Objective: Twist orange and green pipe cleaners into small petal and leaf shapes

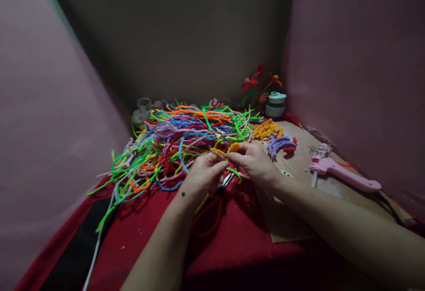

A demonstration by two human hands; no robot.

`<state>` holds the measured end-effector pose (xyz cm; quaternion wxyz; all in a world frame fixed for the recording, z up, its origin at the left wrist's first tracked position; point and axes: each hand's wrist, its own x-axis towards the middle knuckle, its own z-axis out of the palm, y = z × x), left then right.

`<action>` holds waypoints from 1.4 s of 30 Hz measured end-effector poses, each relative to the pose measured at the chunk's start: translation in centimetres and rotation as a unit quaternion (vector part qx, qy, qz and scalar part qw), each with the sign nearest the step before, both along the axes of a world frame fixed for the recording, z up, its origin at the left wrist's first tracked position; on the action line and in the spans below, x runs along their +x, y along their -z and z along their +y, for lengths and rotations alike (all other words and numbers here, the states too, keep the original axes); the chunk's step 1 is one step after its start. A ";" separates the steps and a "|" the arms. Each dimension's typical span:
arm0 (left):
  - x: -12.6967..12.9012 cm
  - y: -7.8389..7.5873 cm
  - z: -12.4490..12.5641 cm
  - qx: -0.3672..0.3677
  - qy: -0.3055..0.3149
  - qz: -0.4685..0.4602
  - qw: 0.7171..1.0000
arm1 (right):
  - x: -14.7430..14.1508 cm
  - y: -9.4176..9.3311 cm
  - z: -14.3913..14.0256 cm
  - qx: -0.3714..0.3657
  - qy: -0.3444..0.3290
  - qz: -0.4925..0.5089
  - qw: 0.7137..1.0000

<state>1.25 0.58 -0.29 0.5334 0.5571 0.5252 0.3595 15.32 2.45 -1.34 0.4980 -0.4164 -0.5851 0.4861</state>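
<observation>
Both my hands meet over the red cloth (pixel 239 246) at the middle of the view. My left hand (pixel 203 176) and my right hand (pixel 255 162) pinch a short orange pipe cleaner (pixel 229 149) between the fingertips, one end in each hand, with a bent loop at its right end. Just beyond them lies a big tangled heap of pipe cleaners (pixel 179 142) in many colours. Red-handled scissors (pixel 215 202) lie on the cloth under my left hand, partly hidden by the wrist.
A brown cardboard sheet (pixel 292 220) lies at the right with a pink glue gun (pixel 341 173), bent orange pieces (pixel 265 129) and purple pieces (pixel 280 145). A small white-green jar (pixel 276 104) and pipe-cleaner flowers (pixel 259 83) stand at the back. Pink walls close both sides.
</observation>
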 end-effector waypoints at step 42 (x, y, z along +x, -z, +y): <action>-1.5 0.4 0.6 -0.062 0.091 -0.219 0.969 | 0.7 -0.7 -0.2 0.070 -0.074 0.002 0.995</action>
